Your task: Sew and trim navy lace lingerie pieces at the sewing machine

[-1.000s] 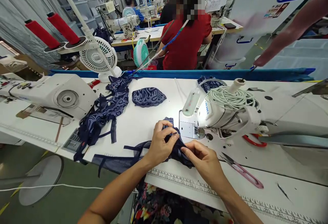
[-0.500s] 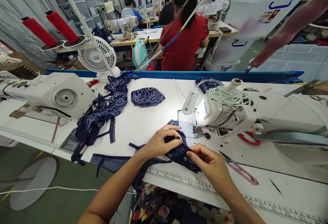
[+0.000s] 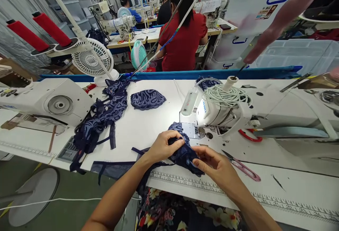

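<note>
A bunched navy lace garment point(image 3: 182, 155) lies at the front of the sewing table, just before the needle plate point(image 3: 189, 130). My left hand point(image 3: 165, 145) pinches its upper part between thumb and fingers. At the garment's right edge, my right hand point(image 3: 212, 162) holds the fabric with thumb and index finger, the fingertips partly hidden by folds. Narrow navy straps and sheer fabric point(image 3: 113, 169) trail leftward under my left forearm. The white sewing machine head point(image 3: 209, 113) stands just beyond my hands.
Pink-handled snips point(image 3: 246, 171) lie right of my right hand, with red-handled scissors point(image 3: 250, 137) behind. A curved lace piece point(image 3: 148, 99) and a heap of navy lace garments point(image 3: 103, 118) lie left. A printed ruler point(image 3: 185, 181) lines the front edge. A person in red point(image 3: 182, 42) sits ahead.
My right thumb and index finger have spread a little, and the garment's right side has turned slightly under them. My left hand keeps its pinch. The whole view has shifted slightly.
</note>
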